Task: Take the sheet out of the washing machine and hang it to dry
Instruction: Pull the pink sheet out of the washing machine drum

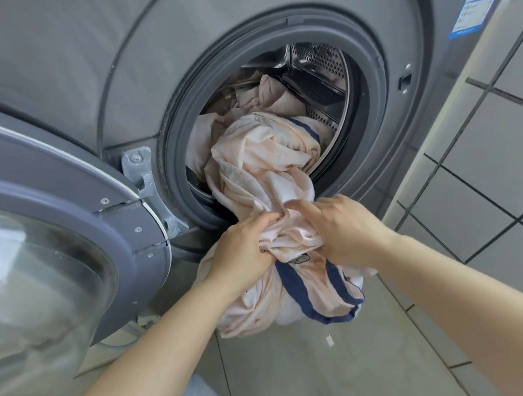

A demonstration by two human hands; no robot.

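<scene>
Head view: washing machine [238, 40], door [48, 218] swung open
Sheet [261, 172]: pale peach, navy-edged; spills from the drum over the machine's door seal [183, 160]
Left hand [243, 250]: grips the bunched sheet below the opening
Right hand [343, 228]: clutches it alongside

Peach sheet [260, 166], bunched, trailing from drum [320, 64]

Both hands grip the pale pink sheet [261, 172] hanging out of the grey washing machine [88, 74]: left hand [243, 250], right hand [346, 231]. The door [50, 237] stands open at left.
</scene>
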